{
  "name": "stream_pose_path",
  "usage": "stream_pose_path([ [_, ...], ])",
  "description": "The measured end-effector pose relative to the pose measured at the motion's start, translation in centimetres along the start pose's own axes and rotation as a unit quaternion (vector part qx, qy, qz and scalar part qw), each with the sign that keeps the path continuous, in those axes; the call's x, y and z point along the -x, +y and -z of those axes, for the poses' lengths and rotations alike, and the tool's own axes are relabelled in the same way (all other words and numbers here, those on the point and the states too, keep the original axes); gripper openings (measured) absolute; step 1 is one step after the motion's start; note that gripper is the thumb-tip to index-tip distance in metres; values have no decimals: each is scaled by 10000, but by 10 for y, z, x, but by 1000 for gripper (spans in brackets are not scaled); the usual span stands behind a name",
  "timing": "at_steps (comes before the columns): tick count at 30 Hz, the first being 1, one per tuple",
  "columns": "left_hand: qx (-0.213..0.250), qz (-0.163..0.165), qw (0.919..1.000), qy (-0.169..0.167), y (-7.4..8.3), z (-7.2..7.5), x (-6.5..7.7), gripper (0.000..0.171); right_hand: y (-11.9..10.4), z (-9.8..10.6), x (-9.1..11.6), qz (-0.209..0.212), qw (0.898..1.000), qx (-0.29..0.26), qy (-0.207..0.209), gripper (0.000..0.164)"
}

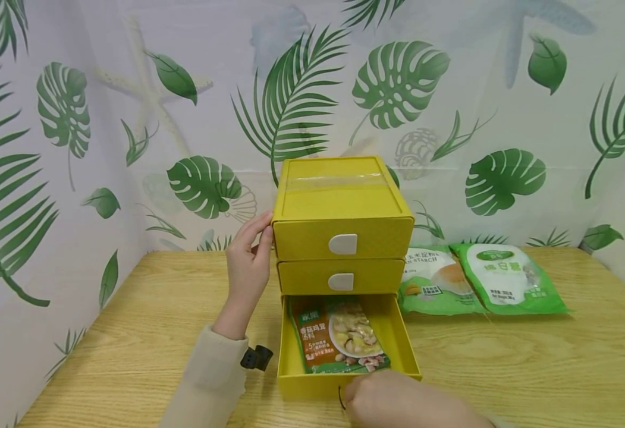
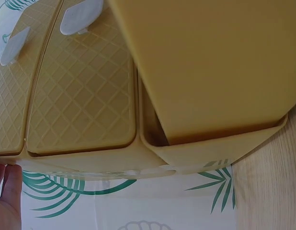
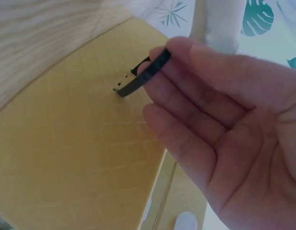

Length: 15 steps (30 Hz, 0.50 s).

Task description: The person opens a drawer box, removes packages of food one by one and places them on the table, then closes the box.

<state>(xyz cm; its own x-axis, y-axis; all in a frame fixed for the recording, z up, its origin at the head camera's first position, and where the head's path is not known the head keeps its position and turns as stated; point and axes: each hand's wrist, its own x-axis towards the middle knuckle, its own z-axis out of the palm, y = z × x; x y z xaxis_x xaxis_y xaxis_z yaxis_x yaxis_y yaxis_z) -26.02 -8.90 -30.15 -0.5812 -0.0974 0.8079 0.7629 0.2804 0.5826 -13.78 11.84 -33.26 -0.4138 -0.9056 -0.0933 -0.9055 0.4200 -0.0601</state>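
Observation:
A yellow three-drawer storage box (image 1: 339, 205) stands on the wooden table with its bottom drawer (image 1: 405, 351) pulled out. Inside that drawer lies a soup mix packet (image 1: 317, 342), printed with a bowl of food. My left hand (image 1: 249, 255) rests its fingertips against the upper left side of the box. At the drawer's front, my right hand (image 1: 384, 397) pinches a black pull loop (image 3: 148, 72) between thumb and fingers. The upper two drawers are closed and carry white tab handles (image 1: 342, 244).
A starch bag (image 1: 435, 282) and a second green-and-white bag (image 1: 510, 279) lie side by side on the table (image 1: 505, 368), right of the box. Behind them hangs a leaf-printed cloth (image 1: 301, 107). Clear tape (image 1: 339, 181) crosses the top of the box.

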Motion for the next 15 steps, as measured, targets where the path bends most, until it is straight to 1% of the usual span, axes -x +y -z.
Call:
stream_pose_path([
  [3, -13, 5, 10000, 6, 0, 0, 0, 23, -2, 0, 0, -28, 9992, -397, -15, 32],
  [5, -24, 1, 10000, 7, 0, 1, 0, 23, -4, 0, 0, 6, 9990, -458, 13, 35],
  [7, -42, -8, 10000, 9, 0, 1, 0, 23, -6, 0, 1, -2, 9980, -635, 48, 37],
  [10, -52, 0, 10000, 15, 0, 0, 0, 23, -9, 0, 2, -84, 9965, -832, 37, 37],
  [15, -26, 25, 10000, 21, -2, 0, 1, 23, -12, 0, 3, -495, 9870, -1523, -164, 35],
])
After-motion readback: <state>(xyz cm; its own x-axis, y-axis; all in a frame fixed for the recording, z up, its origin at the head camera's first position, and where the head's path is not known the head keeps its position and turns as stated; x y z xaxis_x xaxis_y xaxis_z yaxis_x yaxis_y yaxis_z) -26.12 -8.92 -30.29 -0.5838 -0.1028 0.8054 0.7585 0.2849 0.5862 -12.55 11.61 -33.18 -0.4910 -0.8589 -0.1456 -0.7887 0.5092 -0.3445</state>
